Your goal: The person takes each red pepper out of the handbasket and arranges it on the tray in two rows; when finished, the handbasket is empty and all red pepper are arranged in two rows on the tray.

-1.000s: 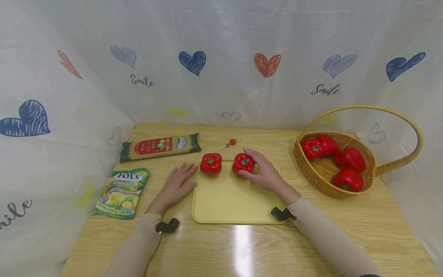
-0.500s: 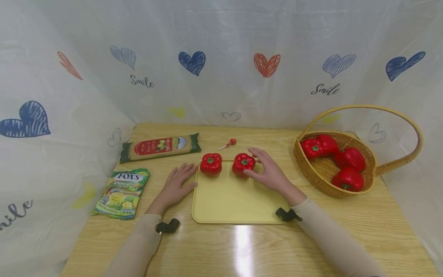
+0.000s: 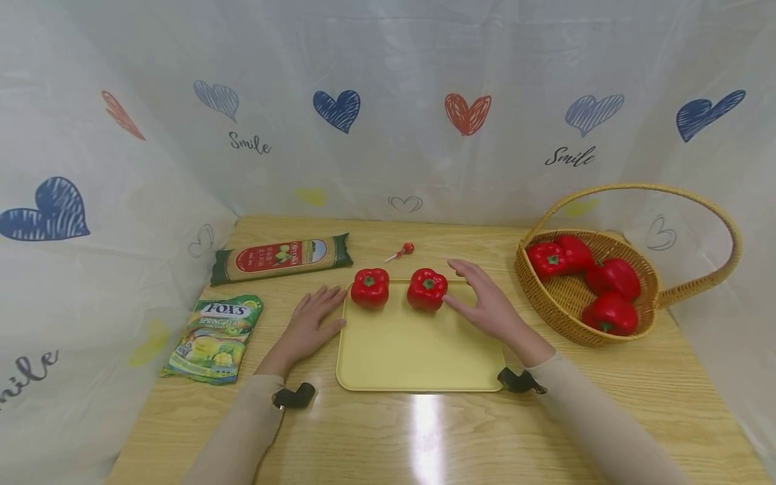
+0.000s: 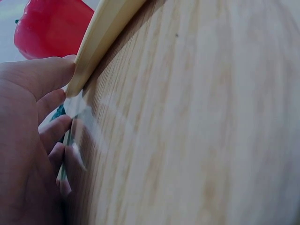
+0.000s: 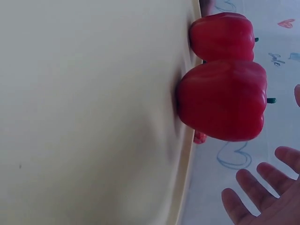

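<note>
Two red bell peppers stand upright on the far part of a yellow tray [image 3: 418, 357]. The left pepper [image 3: 370, 288] sits at the tray's far left corner. Just right of the other pepper [image 3: 427, 289] is my right hand [image 3: 485, 303], fingers spread and holding nothing; the right wrist view shows its fingertips apart from that pepper [image 5: 222, 101]. My left hand [image 3: 312, 323] rests on the table with straight fingers, its thumb touching the tray's left edge. In the left wrist view this thumb [image 4: 51, 75] meets the tray rim [image 4: 105, 33], with a red pepper [image 4: 51, 28] beyond.
At the right stands a wicker basket [image 3: 554, 313] with a tall handle and several red peppers inside. A lollipop [image 3: 401, 251] lies behind the tray. To the left are a long pasta packet [image 3: 281, 258] and a green Fox's candy bag [image 3: 212, 340]. A printed curtain borders the table.
My right hand has let go of the right pepper and moved away to the right, its fingers opening. The pepper stays on the tray. The left hand has not moved.
</note>
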A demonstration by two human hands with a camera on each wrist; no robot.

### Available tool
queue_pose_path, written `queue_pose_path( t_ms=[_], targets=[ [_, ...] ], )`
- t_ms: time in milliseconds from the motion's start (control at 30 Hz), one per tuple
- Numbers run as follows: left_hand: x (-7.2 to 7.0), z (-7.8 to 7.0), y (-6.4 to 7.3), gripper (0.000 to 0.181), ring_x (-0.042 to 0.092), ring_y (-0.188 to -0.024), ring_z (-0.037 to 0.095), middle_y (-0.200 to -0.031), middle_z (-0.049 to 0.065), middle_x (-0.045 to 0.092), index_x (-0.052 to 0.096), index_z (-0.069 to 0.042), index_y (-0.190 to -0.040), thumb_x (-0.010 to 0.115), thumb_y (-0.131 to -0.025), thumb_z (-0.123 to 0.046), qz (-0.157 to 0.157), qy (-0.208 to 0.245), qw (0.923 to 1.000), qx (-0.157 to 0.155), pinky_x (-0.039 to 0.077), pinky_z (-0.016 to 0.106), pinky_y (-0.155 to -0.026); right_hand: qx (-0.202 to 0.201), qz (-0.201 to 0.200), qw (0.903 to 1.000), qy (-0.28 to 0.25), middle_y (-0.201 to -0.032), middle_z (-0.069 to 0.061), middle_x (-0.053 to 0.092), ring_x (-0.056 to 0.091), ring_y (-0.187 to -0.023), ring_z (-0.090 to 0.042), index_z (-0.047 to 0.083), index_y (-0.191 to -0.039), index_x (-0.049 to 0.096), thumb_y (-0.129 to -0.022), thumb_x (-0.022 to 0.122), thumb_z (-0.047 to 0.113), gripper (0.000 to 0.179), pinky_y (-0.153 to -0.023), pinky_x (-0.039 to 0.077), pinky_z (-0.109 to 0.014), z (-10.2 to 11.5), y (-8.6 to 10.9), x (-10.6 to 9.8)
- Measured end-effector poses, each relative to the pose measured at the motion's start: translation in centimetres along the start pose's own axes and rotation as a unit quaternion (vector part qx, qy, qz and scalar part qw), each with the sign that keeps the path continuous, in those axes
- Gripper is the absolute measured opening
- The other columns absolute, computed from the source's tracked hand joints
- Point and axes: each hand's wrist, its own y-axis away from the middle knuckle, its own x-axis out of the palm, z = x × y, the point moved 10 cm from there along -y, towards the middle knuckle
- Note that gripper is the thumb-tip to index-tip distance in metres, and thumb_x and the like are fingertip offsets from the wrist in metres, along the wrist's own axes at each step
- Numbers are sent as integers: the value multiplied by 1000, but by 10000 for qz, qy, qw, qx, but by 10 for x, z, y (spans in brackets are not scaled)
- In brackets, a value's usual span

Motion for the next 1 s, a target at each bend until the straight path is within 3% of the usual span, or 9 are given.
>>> queue_pose_path(
  t_ms=[267, 767, 1000],
  targets=[
    [-1, -1, -1, 63, 17, -155, 33, -164, 11, 33, 41, -13, -157, 61, -101, -35, -30, -47, 10000, 17, -2, 52, -126, -119, -195, 9996, 158, -156, -13, 41, 48, -134, -34, 13, -156, 39, -98, 69, 35, 69, -106, 43, -64, -4, 9, -15],
    [-1, -1, 0, 63, 17, -155, 33, -164, 11, 33, 41, -13, -157, 61, -102, -35, -29, -87, 10000, 0, -2, 51, -126, -226, -549, 9975, 371, -149, -17, 46, 48, -130, -36, 6, -152, 43, -96, 72, 24, 65, -104, 45, -60, -10, 26, -52],
    [0, 0, 0, 63, 17, -155, 33, -164, 10, 33, 41, -13, -157, 61, -101, -35, -41, -34, 10000, 25, -2, 52, -126, -124, -760, 9958, 493, -149, -21, 45, 45, -134, -42, 6, -151, 45, -95, 73, 19, 64, -107, 38, -69, -21, 33, -73]
  ],
)
